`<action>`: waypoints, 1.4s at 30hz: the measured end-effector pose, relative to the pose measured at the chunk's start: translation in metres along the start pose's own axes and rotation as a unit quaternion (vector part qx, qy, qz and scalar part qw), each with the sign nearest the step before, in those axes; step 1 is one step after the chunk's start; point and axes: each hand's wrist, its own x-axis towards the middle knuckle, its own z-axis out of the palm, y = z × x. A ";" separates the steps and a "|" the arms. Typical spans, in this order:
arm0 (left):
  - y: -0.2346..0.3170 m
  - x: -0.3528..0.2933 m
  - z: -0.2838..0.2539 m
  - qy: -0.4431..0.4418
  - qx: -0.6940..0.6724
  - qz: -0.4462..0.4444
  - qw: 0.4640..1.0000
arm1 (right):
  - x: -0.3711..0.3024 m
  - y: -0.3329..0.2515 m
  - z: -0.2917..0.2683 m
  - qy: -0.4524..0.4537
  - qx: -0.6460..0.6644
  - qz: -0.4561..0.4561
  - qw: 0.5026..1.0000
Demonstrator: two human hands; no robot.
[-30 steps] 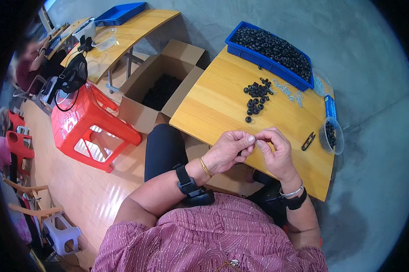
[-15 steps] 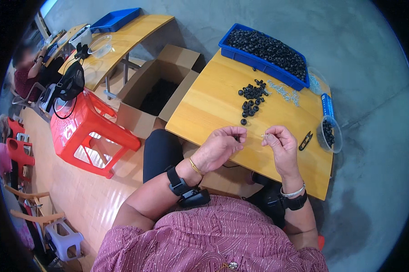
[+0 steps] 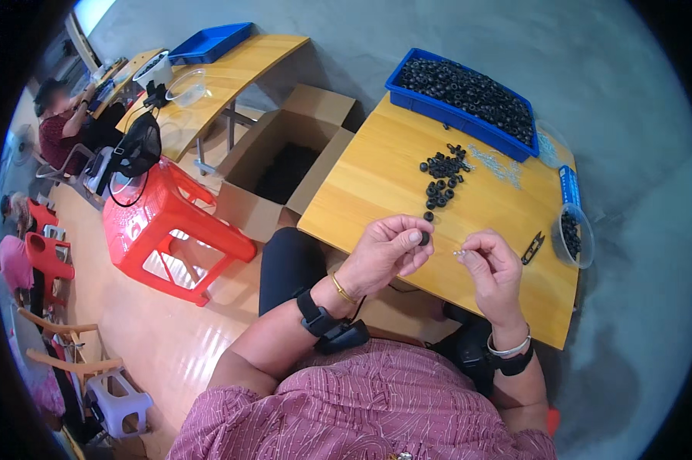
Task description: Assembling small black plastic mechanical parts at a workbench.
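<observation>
Above the near table edge, my left hand [image 3: 383, 254] is closed, with a small round black piece [image 3: 424, 238] pinched by the thumb. To its right, my right hand [image 3: 495, 277] pinches a tiny silvery metal piece [image 3: 459, 253] between thumb and finger. The two pieces are a short gap apart. Just beyond the hands lies a loose pile of black round pieces [image 3: 440, 192], along with smaller black parts. Small silvery metal pieces [image 3: 498, 167] are scattered to the right of that pile. The hidden sides of both held pieces cannot be made out.
A blue tray [image 3: 461, 105] full of black pieces stands at the table's far end. Black thread snips [image 3: 533, 248], a clear tub [image 3: 585, 244] and a blue box [image 3: 569, 186] lie at the right. An open carton [image 3: 238, 184] and a red stool [image 3: 173, 226] stand left; a person sits farther off.
The whole view has shifted slightly, with the table appearing lower and farther right. My left hand has turned, bringing the black piece into clearer sight. Both hands keep their pinch.
</observation>
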 end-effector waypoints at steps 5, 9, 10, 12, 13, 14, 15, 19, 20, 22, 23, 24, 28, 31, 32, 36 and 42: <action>0.001 -0.001 0.001 0.004 -0.108 -0.051 0.993 | 0.000 0.004 0.001 0.000 -0.014 -0.021 1.000; 0.002 -0.002 0.002 0.024 -0.101 -0.052 0.993 | 0.001 0.004 0.002 -0.005 -0.040 -0.032 0.999; 0.003 -0.003 0.003 0.017 -0.102 -0.054 0.993 | 0.001 0.004 0.002 -0.004 -0.049 -0.037 0.998; 0.003 -0.003 0.003 0.011 -0.103 -0.055 0.993 | 0.001 0.004 0.002 -0.003 -0.058 -0.042 0.997; 0.003 -0.003 0.002 0.005 -0.093 -0.044 0.995 | 0.001 0.004 0.002 -0.002 -0.063 -0.043 0.997; 0.002 -0.002 0.001 -0.001 -0.082 -0.034 0.996 | 0.001 0.004 0.002 0.000 -0.068 -0.043 0.997; 0.001 -0.002 0.001 -0.001 -0.082 -0.034 0.996 | 0.002 0.003 0.002 0.000 -0.069 -0.043 0.997; 0.001 0.000 0.002 0.046 0.129 0.027 0.990 | 0.003 0.003 0.005 0.001 -0.066 -0.044 0.997; 0.001 0.000 0.002 0.052 0.203 0.041 0.977 | 0.003 0.004 0.005 0.004 -0.060 -0.049 0.997; -0.003 -0.001 0.004 0.069 0.238 0.071 0.966 | 0.004 0.002 0.006 0.000 -0.071 -0.052 0.996; -0.004 -0.001 0.005 0.085 0.271 0.100 0.953 | 0.004 0.002 0.006 -0.004 -0.081 -0.056 0.995; -0.004 -0.001 0.005 0.085 0.271 0.100 0.954 | 0.005 0.002 0.006 -0.004 -0.082 -0.055 0.995; -0.005 -0.002 0.003 0.056 0.309 0.071 0.947 | 0.008 0.003 0.009 -0.006 -0.136 -0.105 0.985; -0.003 -0.003 0.006 0.028 0.330 0.064 0.941 | 0.011 0.004 0.011 -0.007 -0.172 -0.129 0.977; -0.003 -0.002 0.008 0.009 0.352 0.084 0.932 | 0.012 0.005 0.011 -0.010 -0.188 -0.143 0.972; -0.004 -0.002 0.010 0.021 0.357 0.086 0.930 | 0.012 0.005 0.014 -0.005 -0.200 -0.156 0.967; -0.010 -0.003 0.010 0.074 0.328 0.041 0.941 | 0.011 0.010 0.015 -0.015 -0.217 -0.159 0.963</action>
